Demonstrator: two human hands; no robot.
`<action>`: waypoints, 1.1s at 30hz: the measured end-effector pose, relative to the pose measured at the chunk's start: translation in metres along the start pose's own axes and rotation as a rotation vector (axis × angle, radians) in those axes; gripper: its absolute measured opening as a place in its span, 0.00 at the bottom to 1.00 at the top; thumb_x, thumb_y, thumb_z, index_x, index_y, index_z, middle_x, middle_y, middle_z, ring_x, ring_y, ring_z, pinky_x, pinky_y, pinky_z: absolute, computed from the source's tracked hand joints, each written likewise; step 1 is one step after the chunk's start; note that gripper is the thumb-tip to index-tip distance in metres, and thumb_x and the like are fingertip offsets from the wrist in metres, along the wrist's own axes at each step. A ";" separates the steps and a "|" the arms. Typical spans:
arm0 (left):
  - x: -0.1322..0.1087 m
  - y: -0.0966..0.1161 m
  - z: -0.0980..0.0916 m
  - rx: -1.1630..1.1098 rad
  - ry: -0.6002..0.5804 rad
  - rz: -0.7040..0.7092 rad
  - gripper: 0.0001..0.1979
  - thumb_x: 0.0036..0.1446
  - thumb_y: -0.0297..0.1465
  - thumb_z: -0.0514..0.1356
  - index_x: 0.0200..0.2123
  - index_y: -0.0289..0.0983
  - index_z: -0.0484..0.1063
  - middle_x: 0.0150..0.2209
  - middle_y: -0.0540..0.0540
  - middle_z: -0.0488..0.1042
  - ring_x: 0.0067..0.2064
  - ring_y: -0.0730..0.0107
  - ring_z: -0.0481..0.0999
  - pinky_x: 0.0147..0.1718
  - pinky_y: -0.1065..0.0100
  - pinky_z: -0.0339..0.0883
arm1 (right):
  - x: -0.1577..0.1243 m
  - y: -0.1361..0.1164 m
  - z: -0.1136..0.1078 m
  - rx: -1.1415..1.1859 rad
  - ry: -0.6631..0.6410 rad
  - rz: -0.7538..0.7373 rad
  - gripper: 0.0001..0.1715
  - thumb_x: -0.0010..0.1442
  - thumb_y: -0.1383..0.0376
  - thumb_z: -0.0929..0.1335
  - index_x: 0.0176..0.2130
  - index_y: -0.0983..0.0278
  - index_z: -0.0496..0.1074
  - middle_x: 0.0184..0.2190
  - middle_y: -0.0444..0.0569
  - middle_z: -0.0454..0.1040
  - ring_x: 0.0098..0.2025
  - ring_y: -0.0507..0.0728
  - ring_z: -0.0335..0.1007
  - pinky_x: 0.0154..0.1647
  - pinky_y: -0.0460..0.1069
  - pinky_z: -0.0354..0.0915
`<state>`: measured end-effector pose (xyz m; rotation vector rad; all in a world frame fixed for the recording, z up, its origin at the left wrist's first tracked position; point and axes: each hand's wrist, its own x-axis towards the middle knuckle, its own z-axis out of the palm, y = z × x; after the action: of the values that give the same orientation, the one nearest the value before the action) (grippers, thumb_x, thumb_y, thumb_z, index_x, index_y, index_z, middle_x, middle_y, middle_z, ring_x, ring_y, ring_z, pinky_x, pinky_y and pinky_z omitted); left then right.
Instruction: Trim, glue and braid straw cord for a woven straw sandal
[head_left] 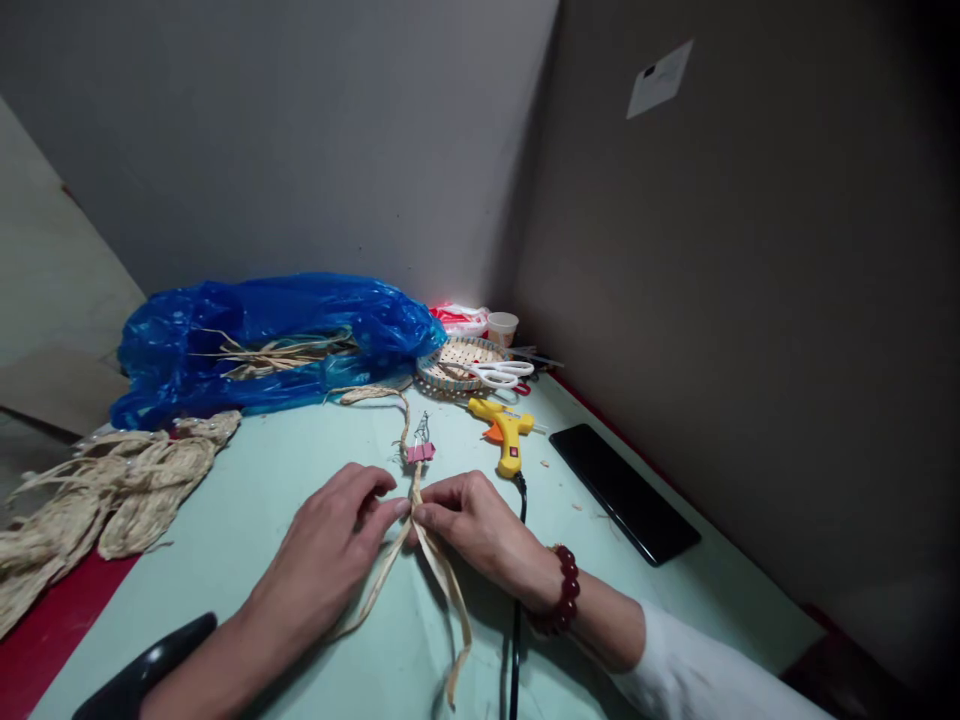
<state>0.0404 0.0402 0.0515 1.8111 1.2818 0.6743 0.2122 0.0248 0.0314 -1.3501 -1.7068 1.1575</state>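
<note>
A braid of pale raffia strands (447,590) lies down the middle of the table, its loose ends spread toward me. A pink binder clip (421,453) grips the braid just beyond my fingers, and a finished length curls away behind it. My left hand (337,535) pinches the raffia from the left, thumb against the strands. From the other side my right hand (476,525) pinches the same spot between thumb and finger. The fingertips of both hands nearly meet there. A dark red bead bracelet (564,590) circles my right wrist.
Right of the braid lie a yellow glue gun (510,435) with a black cord and a black phone (622,492). Behind are white-handled scissors (499,374), a woven basket (457,355), a cup (502,328) and a blue plastic bag (277,310) holding raffia. Braided bundles (150,480) lie left.
</note>
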 end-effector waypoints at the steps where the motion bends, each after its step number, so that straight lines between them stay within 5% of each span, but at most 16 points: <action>1: 0.006 -0.003 -0.001 -0.079 -0.061 -0.031 0.12 0.54 0.40 0.60 0.38 0.39 0.71 0.34 0.45 0.73 0.38 0.58 0.71 0.42 0.59 0.61 | -0.001 -0.001 0.000 -0.002 -0.001 -0.006 0.15 0.59 0.65 0.63 0.25 0.67 0.71 0.18 0.39 0.57 0.23 0.49 0.50 0.23 0.45 0.48; 4: 0.015 -0.013 0.005 -0.285 -0.247 -0.110 0.17 0.55 0.43 0.56 0.41 0.37 0.68 0.24 0.52 0.68 0.23 0.71 0.66 0.25 0.68 0.61 | -0.003 -0.001 0.000 -0.030 0.007 -0.033 0.13 0.60 0.66 0.63 0.24 0.66 0.68 0.20 0.39 0.57 0.25 0.49 0.51 0.24 0.44 0.49; 9: 0.013 -0.019 0.019 -0.438 -0.305 -0.240 0.16 0.52 0.45 0.58 0.34 0.37 0.67 0.18 0.60 0.58 0.15 0.83 0.42 0.13 0.75 0.38 | -0.007 -0.002 -0.001 -0.166 -0.006 -0.061 0.15 0.61 0.68 0.62 0.22 0.64 0.61 0.19 0.38 0.56 0.24 0.48 0.51 0.24 0.44 0.47; 12: 0.011 -0.017 0.020 -0.437 -0.278 -0.262 0.15 0.52 0.44 0.59 0.34 0.37 0.69 0.13 0.63 0.50 0.14 0.81 0.42 0.12 0.75 0.36 | -0.011 -0.008 -0.003 -0.313 0.014 -0.075 0.18 0.61 0.68 0.63 0.21 0.63 0.58 0.17 0.39 0.56 0.22 0.49 0.49 0.25 0.46 0.45; 18: 0.009 -0.018 0.023 -0.393 -0.162 -0.279 0.12 0.48 0.36 0.62 0.19 0.37 0.66 0.15 0.57 0.58 0.16 0.81 0.48 0.15 0.74 0.37 | -0.023 -0.021 0.001 -0.611 0.082 -0.081 0.13 0.59 0.68 0.62 0.23 0.63 0.61 0.17 0.42 0.57 0.20 0.51 0.43 0.24 0.50 0.41; 23: 0.007 -0.019 0.026 -0.425 -0.132 -0.277 0.14 0.49 0.39 0.62 0.19 0.37 0.66 0.14 0.59 0.54 0.17 0.80 0.47 0.17 0.73 0.38 | -0.031 -0.026 0.016 -0.793 0.042 -0.137 0.09 0.60 0.69 0.60 0.34 0.65 0.69 0.23 0.50 0.71 0.21 0.54 0.57 0.25 0.51 0.41; 27: 0.006 -0.017 0.023 -0.462 -0.179 -0.273 0.14 0.54 0.40 0.58 0.25 0.35 0.72 0.11 0.61 0.50 0.17 0.79 0.44 0.18 0.72 0.36 | -0.035 -0.024 0.026 -0.899 -0.014 -0.206 0.14 0.56 0.71 0.62 0.44 0.71 0.68 0.28 0.55 0.75 0.24 0.59 0.65 0.25 0.52 0.40; 30: 0.007 -0.016 0.020 -0.502 -0.221 -0.272 0.13 0.54 0.39 0.59 0.28 0.34 0.73 0.13 0.60 0.53 0.18 0.80 0.44 0.18 0.72 0.36 | -0.035 -0.023 0.024 -0.881 -0.051 -0.270 0.14 0.57 0.67 0.63 0.44 0.70 0.68 0.29 0.55 0.76 0.24 0.58 0.67 0.25 0.51 0.43; 33: 0.007 -0.018 0.016 -0.559 -0.268 -0.277 0.10 0.52 0.36 0.62 0.27 0.35 0.70 0.16 0.60 0.54 0.19 0.80 0.43 0.18 0.72 0.35 | -0.031 -0.024 0.012 -0.629 0.029 -0.239 0.09 0.63 0.61 0.62 0.34 0.63 0.68 0.26 0.48 0.75 0.25 0.55 0.68 0.26 0.49 0.51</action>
<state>0.0456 0.0450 0.0275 1.1954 1.0102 0.5434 0.1998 -0.0097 0.0497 -1.4412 -2.2439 0.4722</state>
